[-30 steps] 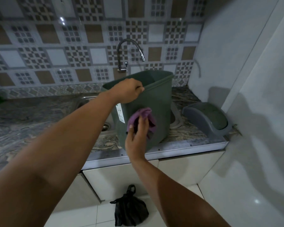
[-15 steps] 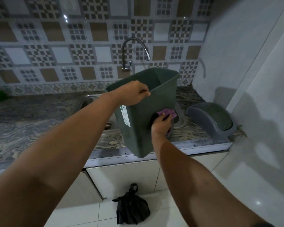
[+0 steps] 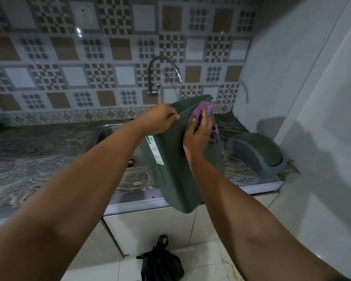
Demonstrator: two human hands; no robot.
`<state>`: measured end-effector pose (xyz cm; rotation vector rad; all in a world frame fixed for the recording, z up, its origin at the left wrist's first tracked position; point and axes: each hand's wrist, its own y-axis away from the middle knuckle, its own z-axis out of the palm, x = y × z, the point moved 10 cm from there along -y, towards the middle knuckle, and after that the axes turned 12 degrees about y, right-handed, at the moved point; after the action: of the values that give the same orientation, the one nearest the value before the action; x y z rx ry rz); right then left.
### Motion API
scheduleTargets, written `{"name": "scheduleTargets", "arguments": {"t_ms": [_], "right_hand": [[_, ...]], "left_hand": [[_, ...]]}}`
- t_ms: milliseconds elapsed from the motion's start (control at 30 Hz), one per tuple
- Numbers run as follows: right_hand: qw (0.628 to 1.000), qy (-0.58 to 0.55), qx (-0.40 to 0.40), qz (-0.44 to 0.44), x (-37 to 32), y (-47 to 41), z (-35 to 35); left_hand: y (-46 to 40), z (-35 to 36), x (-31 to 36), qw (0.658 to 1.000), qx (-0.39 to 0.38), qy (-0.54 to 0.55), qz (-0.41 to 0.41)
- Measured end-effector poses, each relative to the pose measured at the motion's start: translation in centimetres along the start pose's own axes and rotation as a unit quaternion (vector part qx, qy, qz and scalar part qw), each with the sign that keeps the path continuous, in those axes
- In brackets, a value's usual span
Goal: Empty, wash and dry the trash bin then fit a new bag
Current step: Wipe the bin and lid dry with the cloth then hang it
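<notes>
i see bare marbled countertop [image 3: 39, 159] left of the sink; right, a grey domed swing lid [image 3: 257, 153] crowds the corner by the white wall [image 3: 292, 78].

Two bare forearms, no sleeves visible; left hand [image 3: 160, 120] and right hand [image 3: 198, 132] bare, no gloves.

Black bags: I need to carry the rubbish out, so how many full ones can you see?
1. A tied black bag sits on the floor tiles below the counter edge. More could be hidden behind the arms or out of view.
</notes>
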<state>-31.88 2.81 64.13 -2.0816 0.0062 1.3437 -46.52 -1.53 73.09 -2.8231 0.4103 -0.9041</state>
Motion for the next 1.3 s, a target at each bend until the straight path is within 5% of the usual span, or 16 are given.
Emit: {"name": "scheduleTargets", "arguments": {"t_ms": [233, 467, 767, 900, 1033, 1300], "right_hand": [[0.981, 0.042, -0.037, 0.187, 10.3, 1.1, -1.5], [0.974, 0.039, -0.030, 0.223, 11.5, 3.8, -2.2], [0.999, 0.020, -0.037, 0.033, 3.9, 1.3, -1.2], [0.981, 0.010, -0.038, 0.188, 10.6, -0.4, -2.0], [0.924, -0.087, -0.075, 0.366, 16.9, 0.9, -2.7], [0.934, -0.120, -0.040, 0.334, 14.7, 1.3, -4.0]], "left_hand": [[-1.4, -0.4, -0.3, 0.999, 0.002, -0.042, -0.026], [-1.3, 1.4, 1.4, 0.953, 0.117, -0.278, -0.042], [-0.6, 1.0, 1.3, 0.940, 0.138, -0.312, 0.013], [0.1, 1.0, 0.8, 0.940, 0.135, -0.310, 0.047], [1.9, 1.6, -0.4, 0.939, 0.105, -0.289, 0.151], [2.1, 3.2, 1.8, 0.941, 0.117, -0.293, 0.121]]}}
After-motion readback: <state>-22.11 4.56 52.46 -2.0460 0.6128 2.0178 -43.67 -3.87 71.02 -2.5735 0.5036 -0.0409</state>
